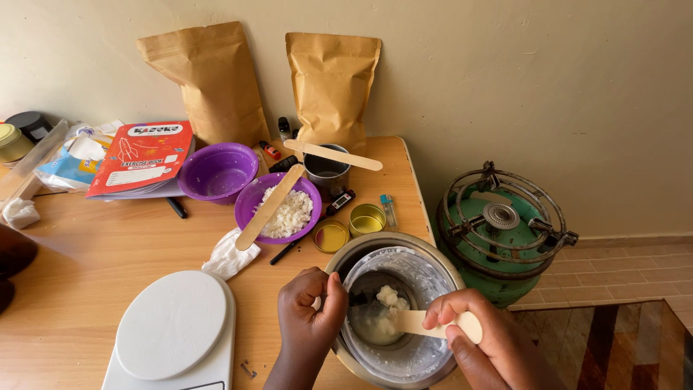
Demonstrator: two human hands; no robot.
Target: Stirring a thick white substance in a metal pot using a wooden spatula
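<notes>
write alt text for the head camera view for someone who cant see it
The right hand holds a flat wooden stick in white paste inside a metal pot that the left hand steadies, on a wooden table. Behind sit a purple bowl of white flakes and a white scale; a green gas burner stands right.

Two brown pouches (216,76) stand at the table's (86,267) back edge. A red book (144,155) lies back left; two purple bowls (216,172) sit mid-table. A white scale (173,332) occupies the front edge. A green gas stove (502,231) stands beyond the right edge.
</notes>
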